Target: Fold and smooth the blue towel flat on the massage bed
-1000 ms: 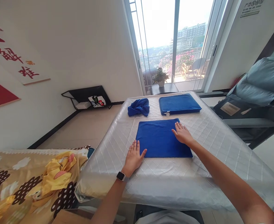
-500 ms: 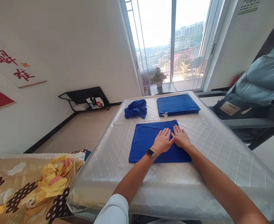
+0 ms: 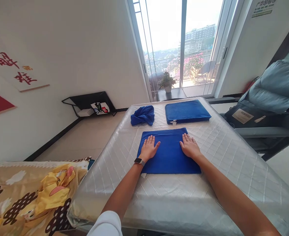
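Note:
A blue towel (image 3: 170, 152) lies spread as a flat rectangle in front of me, with a small white tag at its near left corner. My left hand (image 3: 149, 147), with a watch at the wrist, rests palm down on its left part, thumb apart from the fingers. On its right part lies my right hand (image 3: 189, 146), also flat and open. Beyond the towel, a neat stack of folded blue towels (image 3: 187, 110) sits at the far right, and a crumpled blue towel (image 3: 143, 115) at the far left.
The towels lie on a mattress (image 3: 120, 193) in a shiny quilted cover. Left of it is a bed (image 3: 16, 177) with a yellow garment (image 3: 53, 186). A grey recliner (image 3: 264, 131) stands on the right. Behind are a potted plant (image 3: 167, 82) and a glass door (image 3: 164, 32).
My left hand has slid left across the blue towel, away from my right hand, which has stayed nearly in place. The tag at the towel's near left corner has come into view.

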`<state>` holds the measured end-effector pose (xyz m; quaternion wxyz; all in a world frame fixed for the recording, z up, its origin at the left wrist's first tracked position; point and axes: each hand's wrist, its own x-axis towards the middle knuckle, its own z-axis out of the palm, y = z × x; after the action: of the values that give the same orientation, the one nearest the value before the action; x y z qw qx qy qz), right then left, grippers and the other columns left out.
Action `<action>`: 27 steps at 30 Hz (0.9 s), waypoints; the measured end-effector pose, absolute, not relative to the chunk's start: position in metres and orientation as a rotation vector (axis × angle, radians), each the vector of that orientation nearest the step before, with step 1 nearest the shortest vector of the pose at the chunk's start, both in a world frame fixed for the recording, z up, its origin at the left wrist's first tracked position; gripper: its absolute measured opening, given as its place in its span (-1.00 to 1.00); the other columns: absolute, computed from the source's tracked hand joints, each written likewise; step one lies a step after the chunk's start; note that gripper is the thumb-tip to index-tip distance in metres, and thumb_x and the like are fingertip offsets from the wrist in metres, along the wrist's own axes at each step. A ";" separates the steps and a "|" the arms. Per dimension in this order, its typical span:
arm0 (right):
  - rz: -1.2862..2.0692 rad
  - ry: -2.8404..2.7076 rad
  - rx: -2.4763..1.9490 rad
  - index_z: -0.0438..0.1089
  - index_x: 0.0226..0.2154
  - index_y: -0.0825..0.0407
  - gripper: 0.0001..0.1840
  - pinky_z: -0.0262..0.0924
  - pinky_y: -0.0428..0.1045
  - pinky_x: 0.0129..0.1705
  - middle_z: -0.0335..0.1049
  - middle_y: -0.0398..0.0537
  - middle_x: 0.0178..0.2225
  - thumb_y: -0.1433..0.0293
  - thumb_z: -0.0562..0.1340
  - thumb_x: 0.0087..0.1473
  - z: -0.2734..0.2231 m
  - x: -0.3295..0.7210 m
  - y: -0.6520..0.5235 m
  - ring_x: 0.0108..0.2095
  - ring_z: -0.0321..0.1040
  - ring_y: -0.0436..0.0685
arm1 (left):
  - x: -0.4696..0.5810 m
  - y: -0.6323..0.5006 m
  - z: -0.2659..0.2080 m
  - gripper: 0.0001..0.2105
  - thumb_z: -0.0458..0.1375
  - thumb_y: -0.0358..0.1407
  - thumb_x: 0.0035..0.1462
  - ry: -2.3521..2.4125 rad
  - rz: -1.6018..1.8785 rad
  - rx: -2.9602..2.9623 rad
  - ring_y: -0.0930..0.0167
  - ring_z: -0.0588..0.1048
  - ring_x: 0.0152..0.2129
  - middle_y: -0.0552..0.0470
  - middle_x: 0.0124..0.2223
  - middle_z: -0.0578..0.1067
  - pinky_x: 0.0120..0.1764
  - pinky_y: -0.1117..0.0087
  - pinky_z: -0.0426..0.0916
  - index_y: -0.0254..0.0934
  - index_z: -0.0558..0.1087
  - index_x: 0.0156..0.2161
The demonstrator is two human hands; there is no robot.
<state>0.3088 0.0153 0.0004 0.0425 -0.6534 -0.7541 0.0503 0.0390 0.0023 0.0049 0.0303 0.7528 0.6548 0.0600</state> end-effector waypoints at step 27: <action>0.124 -2.272 -1.935 -0.06 0.40 0.23 -0.27 -0.32 0.09 0.40 -0.16 0.10 0.44 0.15 -0.20 0.35 -0.006 0.311 0.076 0.43 -0.27 0.12 | -0.018 -0.010 -0.001 -0.23 -0.38 0.12 0.37 2.194 0.244 2.195 0.21 0.05 0.37 -0.27 0.43 0.06 0.35 0.13 -0.07 -0.47 0.05 0.40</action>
<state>0.3111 0.0756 -0.0059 0.0772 -0.6459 -0.7584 0.0413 -0.0179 -0.0101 -0.0010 0.0142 0.7050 0.7047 0.0784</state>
